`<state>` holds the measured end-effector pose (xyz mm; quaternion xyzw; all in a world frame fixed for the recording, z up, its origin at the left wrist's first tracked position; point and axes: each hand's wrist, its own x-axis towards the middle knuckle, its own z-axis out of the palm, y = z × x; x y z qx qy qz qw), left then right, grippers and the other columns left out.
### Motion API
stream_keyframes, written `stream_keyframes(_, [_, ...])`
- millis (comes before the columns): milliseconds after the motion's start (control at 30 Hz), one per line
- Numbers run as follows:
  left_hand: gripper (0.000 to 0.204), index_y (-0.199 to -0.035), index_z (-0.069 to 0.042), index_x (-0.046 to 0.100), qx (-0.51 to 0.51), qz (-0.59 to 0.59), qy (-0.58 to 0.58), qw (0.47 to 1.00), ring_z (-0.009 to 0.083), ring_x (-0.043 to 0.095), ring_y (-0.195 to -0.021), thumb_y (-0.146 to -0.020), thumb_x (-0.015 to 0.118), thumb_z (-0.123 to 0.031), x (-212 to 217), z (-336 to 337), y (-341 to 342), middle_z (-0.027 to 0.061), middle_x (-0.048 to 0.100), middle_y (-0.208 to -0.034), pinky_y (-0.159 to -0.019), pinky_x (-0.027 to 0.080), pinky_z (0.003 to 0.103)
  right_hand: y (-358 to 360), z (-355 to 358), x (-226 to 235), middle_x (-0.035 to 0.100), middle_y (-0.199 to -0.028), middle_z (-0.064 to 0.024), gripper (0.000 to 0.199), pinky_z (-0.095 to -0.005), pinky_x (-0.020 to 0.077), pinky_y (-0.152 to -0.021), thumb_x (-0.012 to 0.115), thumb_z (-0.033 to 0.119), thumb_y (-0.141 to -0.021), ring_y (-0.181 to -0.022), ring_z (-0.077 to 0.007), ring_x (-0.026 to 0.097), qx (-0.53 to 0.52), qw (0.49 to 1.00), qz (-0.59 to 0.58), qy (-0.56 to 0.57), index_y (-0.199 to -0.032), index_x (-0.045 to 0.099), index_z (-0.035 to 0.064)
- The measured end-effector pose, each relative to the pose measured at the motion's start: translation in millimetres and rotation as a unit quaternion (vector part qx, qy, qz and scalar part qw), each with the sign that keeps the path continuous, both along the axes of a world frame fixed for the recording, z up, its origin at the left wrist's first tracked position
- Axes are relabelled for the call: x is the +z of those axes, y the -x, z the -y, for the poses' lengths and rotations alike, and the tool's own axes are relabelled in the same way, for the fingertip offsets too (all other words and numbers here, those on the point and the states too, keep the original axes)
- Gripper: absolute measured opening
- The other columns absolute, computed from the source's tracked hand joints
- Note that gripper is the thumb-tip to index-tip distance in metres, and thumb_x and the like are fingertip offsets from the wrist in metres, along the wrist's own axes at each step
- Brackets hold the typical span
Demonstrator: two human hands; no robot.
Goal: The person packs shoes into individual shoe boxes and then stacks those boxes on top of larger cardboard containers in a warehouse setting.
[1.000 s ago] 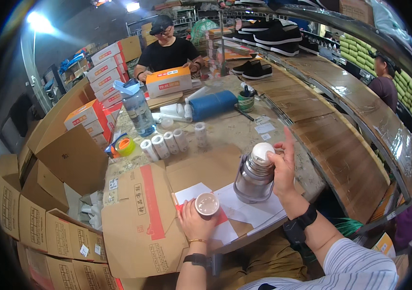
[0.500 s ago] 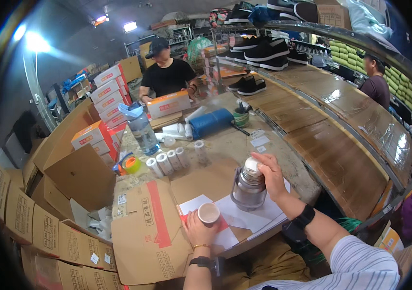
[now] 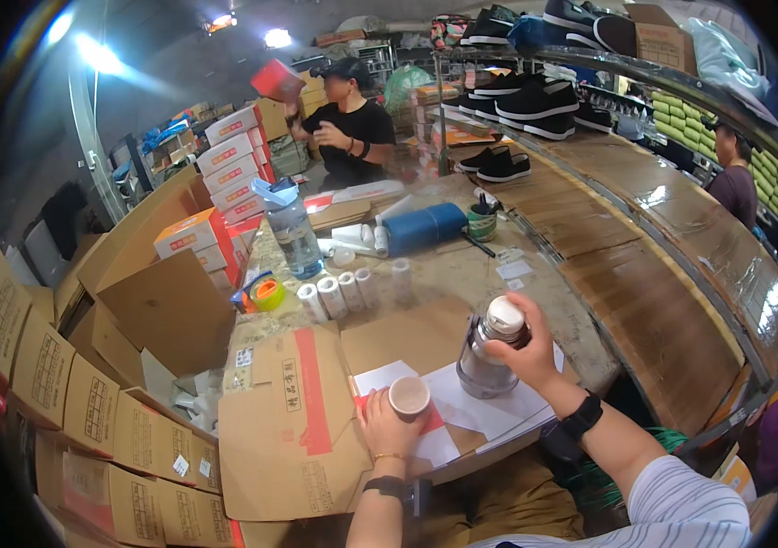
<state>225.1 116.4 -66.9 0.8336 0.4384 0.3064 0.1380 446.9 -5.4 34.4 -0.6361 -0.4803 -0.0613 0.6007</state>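
Flat cardboard point(image 3: 266, 429): lies over the near left corner of the tabletop point(image 3: 558, 306), with a red stripe on it.
White rolls point(image 3: 327, 300): stand in a row past the cardboard, toward the left edge.
Left hand point(image 3: 383, 427): curled part-way shut round the left side of the cup point(image 3: 409, 399), holding it.
Cup place: close to the near edge, over the red and white paper.
Cup way: open end up, tipped a bit toward the person if at all; its long line runs up and down. I can't tell if there is a drink in it.
Cup feel: probably light and stiff; best held round its side, below the rim.
Flask point(image 3: 488, 373): on white paper point(image 3: 455, 395), by the near right corner, just right of the cup but not touching it.
Flask way: stands about upright, white top point(image 3: 506, 315) up, long line up and down, carry loop point(image 3: 467, 336) on its left.
Flask feel: likely hard, smooth, and heavier than the cup; a good hold is round the body or neck.
Right hand point(image 3: 535, 345): half closed, thumb and fingers round the flask's neck, by the white top.
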Motion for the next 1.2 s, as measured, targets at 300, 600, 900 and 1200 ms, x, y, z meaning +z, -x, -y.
stream_keyframes(300, [0.077, -0.12, -0.01, 0.057, -0.014, 0.007, 0.044, 0.999, 0.0285, 0.046, -0.128, -0.06, 0.082, -0.051, 4.4, -1.2, 0.9, 0.0106, 0.058, -0.124, -0.111, 0.024, 0.049, -14.5, 10.0, -133.8, 0.024, -0.148, -0.0199, 0.14, -0.0437, 0.0266, -0.113, 0.088, 0.054, -0.053, -0.137, -0.0342, 0.03, 0.13, 0.991, -0.026, -0.028, -0.148, -0.003, 0.0054])
stream_keyframes(600, [0.07, -0.116, -0.008, 0.059, -0.021, 0.077, 0.114, 0.99, 0.0301, 0.048, -0.125, -0.06, 0.083, -0.043, 17.2, -1.7, 2.4, 0.011, 0.062, -0.116, -0.111, 0.022, 0.049, -33.4, -2.3, -159.2, 0.04, -0.139, -0.0208, 0.127, -0.0449, 0.0416, -0.102, 0.091, 0.033, -0.056, -0.127, -0.0366, 0.045, 0.078, 0.981, -0.074, 0.161, -0.145, 0.004, 0.0068])
stream_keyframes(900, [0.065, -0.109, -0.003, 0.046, -0.159, 0.35, 0.16, 0.909, 0.0162, 0.059, -0.095, -0.059, 0.087, -0.01, 77.7, 43.6, 11.4, 0.0082, 0.058, -0.104, -0.082, 0.05, 0.032, -14.7, 4.2, -130.3, 0.05, -0.131, -0.0204, 0.111, -0.0444, 0.0479, -0.095, 0.089, 0.032, -0.06, -0.118, -0.0373, 0.055, 0.052, 0.977, -0.084, 0.187, -0.139, 0.015, 0.0078])
stream_keyframes(1200, [0.085, -0.117, -0.001, 0.05, -0.281, 0.28, 0.177, 0.901, 0.0276, 0.053, -0.11, -0.049, 0.091, -0.034, 158.8, 111.2, 51.2, 0.0111, 0.053, -0.114, -0.108, 0.016, 0.061, -12.0, 2.3, -132.2, 0.056, -0.122, -0.0206, 0.102, -0.0439, 0.0519, -0.087, 0.087, 0.036, -0.062, -0.109, -0.0374, 0.06, 0.021, 0.989, -0.035, 0.141, -0.133, 0.02, 0.0078])
